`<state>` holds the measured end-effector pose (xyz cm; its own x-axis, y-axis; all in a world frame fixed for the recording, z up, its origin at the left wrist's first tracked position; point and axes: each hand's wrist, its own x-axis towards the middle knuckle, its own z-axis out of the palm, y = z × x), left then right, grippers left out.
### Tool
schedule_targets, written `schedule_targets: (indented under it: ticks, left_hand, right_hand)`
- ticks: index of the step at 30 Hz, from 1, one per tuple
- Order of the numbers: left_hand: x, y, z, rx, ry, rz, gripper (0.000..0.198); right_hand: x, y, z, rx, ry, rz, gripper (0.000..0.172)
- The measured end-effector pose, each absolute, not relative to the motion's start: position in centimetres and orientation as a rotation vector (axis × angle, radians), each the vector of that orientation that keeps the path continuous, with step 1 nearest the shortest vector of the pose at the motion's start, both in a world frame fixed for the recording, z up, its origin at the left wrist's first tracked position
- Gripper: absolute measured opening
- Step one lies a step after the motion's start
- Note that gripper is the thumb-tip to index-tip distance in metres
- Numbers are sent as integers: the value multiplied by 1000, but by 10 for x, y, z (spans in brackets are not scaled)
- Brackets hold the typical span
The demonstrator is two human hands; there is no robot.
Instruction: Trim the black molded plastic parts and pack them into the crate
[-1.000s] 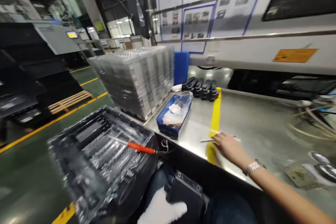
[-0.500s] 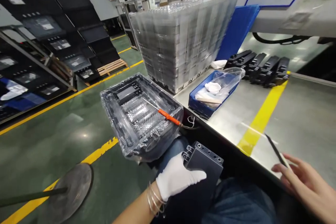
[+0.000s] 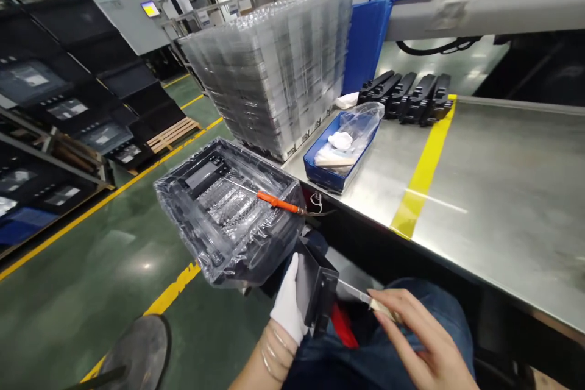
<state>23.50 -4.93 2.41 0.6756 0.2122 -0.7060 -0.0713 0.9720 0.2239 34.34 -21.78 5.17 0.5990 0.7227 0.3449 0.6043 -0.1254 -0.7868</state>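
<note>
Steel bench (image 3: 503, 195); gloved left hand (image 3: 287, 308) gripping black part (image 3: 315, 289).

**Black part on the lap, thin blade at its edge**

The black moulded part (image 3: 315, 289) is a flat, box-like plastic piece, matt and dark, with a ribbed end turned toward the camera; it stands on edge over the lap, tilted, below the front edge of the steel bench; the thin blade (image 3: 361, 296) is a slim, pale metal strip with a light handle end; it lies nearly level, its tip touching the part's right side.
</note>
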Motion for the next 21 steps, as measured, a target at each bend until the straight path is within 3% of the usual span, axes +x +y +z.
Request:
schedule_targets:
  ticks: [4, 8, 12, 16, 21]
  left_hand:
    - [228, -53, 21, 291, 790, 86, 50]
    - [233, -52, 30, 341, 798, 196, 32]
    - [231, -44, 33, 270, 730, 186, 41]
    - [221, -36, 20, 172, 759, 194, 47]
    - [219, -35, 15, 148, 745, 320, 32]
  right_hand:
    - [336, -203, 51, -1706, -1151, 144, 21]
    - [344, -205, 50, -1755, -1090, 53, 22]
    - [356, -224, 57, -1876, -938, 9, 16]
    - [347, -236, 69, -1787, -1121, 263, 19]
    - [331, -237, 70, -1710, -1210, 659, 28]
